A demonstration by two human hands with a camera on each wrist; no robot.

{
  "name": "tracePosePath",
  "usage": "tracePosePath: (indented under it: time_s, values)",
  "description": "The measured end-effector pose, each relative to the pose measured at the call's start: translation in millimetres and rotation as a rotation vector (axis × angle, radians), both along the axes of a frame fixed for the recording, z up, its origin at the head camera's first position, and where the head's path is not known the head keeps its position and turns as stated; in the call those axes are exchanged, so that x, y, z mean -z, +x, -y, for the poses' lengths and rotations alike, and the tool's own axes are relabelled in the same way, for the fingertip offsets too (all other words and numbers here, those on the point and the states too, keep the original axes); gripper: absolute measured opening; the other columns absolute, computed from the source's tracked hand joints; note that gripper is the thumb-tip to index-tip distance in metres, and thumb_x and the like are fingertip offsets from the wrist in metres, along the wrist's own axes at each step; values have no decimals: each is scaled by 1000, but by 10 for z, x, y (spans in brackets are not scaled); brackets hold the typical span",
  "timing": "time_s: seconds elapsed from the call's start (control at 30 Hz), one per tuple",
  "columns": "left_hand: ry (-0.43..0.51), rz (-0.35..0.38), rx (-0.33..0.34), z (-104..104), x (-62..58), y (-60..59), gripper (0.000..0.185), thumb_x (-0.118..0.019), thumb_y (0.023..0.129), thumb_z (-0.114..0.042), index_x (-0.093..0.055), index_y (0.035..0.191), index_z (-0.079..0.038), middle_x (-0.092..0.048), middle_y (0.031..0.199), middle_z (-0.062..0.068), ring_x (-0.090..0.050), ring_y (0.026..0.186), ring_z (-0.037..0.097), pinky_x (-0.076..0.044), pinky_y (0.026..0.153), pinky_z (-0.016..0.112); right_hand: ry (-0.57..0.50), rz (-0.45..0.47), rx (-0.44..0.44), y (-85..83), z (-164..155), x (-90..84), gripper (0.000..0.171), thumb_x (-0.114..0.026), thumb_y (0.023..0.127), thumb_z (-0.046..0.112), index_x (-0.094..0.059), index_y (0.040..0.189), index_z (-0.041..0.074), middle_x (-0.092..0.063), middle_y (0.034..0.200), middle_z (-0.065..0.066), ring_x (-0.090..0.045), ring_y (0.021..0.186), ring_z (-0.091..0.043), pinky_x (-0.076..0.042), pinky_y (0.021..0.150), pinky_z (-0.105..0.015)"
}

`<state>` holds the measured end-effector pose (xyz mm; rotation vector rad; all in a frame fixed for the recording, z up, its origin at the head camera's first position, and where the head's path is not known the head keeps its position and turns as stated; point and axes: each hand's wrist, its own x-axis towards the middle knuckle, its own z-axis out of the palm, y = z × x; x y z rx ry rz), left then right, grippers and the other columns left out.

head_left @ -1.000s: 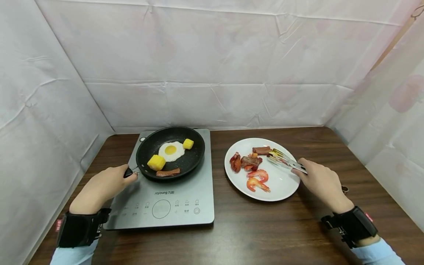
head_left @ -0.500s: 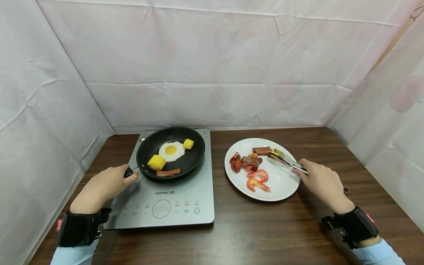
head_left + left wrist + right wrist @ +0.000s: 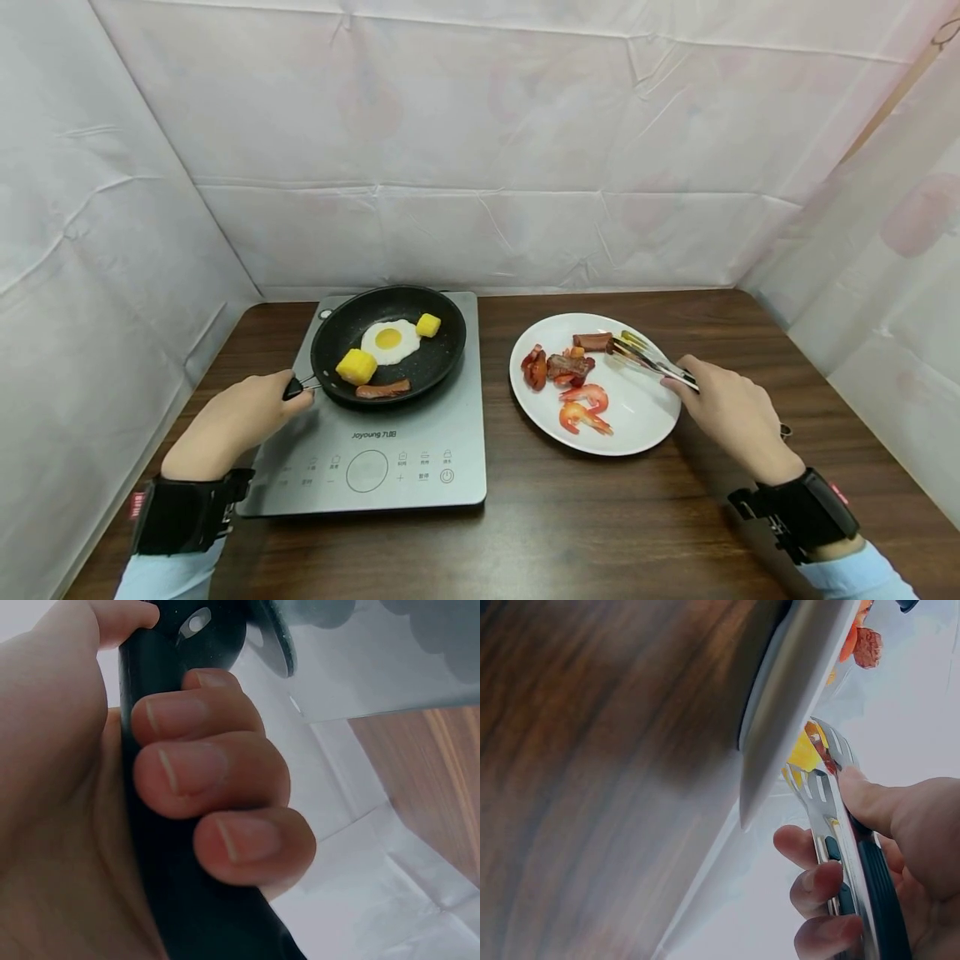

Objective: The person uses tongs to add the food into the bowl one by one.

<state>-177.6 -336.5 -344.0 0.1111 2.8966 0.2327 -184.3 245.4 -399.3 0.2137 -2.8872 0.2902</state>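
My left hand [image 3: 247, 417] grips the black handle [image 3: 210, 907] of a frying pan [image 3: 435, 371], fingers curled round it. In the pan lie a fried egg [image 3: 390, 342], two yellow cubes [image 3: 356, 367] and a brown sausage strip [image 3: 383, 389]. My right hand [image 3: 731, 408] holds metal food tongs [image 3: 645, 360] with forked tips and dark grips. Their tips are at the right end of another sausage strip [image 3: 592, 342] on a white plate [image 3: 641, 417]. In the right wrist view, a yellow piece [image 3: 804, 754] and a reddish-brown strip show by the tines.
The pan sits on a silver induction cooker [image 3: 442, 433] on a dark wooden table [image 3: 555, 533]. Also on the plate are a browned meat piece [image 3: 570, 367], a reddish piece [image 3: 535, 368] and two shrimp [image 3: 585, 398]. White sheeting [image 3: 480, 167] encloses the back and sides.
The tongs' tips have drawn closer together beside the sausage strip on the plate. My left hand keeps its grip on the handle, and the food in the pan lies as before.
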Motion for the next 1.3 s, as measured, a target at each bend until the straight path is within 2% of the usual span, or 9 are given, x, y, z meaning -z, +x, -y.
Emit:
tracePosePath:
  time_s: [0.2,0.33,0.43,0.5,0.6,0.73,0.9,1.1,1.3]
  values:
    - [-20,12,3,6,24,-15,65,-46,103,-42,-50,135,14,-65,91,15,-57,75,23,-49,68,44,3,-25,-13,6,34,-27,28,-62,101,38,-62,104,10,-54,62,0,-42,51,-15,-26,44,-32]
    - [-21,26,-7,17,33,-14,70,-46,104,-45,-45,141,15,-68,111,28,-66,88,32,-52,75,52,-6,-22,-15,14,68,-57,28,-60,102,39,-60,100,11,-50,61,1,-42,52,-15,-26,45,-32]
    - [-5,22,-4,19,35,-8,67,-45,103,-44,-50,136,13,-68,102,25,-65,85,31,-51,73,49,-17,-24,-17,16,94,-83,27,-60,102,39,-59,98,12,-48,60,1,-41,52,-15,-26,45,-32]
    - [3,17,1,17,33,-6,62,-45,103,-43,-53,131,11,-64,89,16,-59,77,25,-48,68,44,-19,-37,-16,11,115,-102,27,-60,102,40,-60,99,13,-49,59,2,-41,51,-15,-26,44,-32]
    - [8,13,6,15,26,-5,57,-45,103,-42,-55,125,9,-59,82,9,-55,74,22,-45,66,41,-20,-58,-15,-4,156,-128,26,-61,102,39,-61,100,13,-49,58,2,-41,51,-15,-26,44,-32]
    - [2,14,5,20,22,-7,62,-45,103,-42,-53,130,12,-62,87,12,-56,75,22,-47,67,42,-19,-74,-24,-35,238,-170,27,-61,101,40,-63,102,13,-50,58,2,-41,51,-15,-27,44,-31]
    - [5,14,2,22,29,-11,60,-46,102,-43,-54,129,11,-60,85,10,-56,75,23,-47,66,41,-20,-83,-45,-75,360,-235,29,-61,101,41,-64,105,12,-53,59,1,-42,50,-15,-27,45,-31]
    - [0,2,11,26,31,-15,64,-46,102,-43,-52,133,13,-68,103,21,-60,80,25,-51,71,47,-27,-112,-65,-108,507,-281,26,-63,100,40,-62,102,14,-48,56,2,-40,49,-15,-25,45,-30]
    - [-13,14,-3,25,20,-24,70,-46,103,-44,-46,141,14,-66,119,31,-67,90,32,-53,77,54,-28,-146,-96,-149,650,-312,23,-65,99,37,-61,101,14,-47,57,1,-39,48,-15,-24,44,-30]
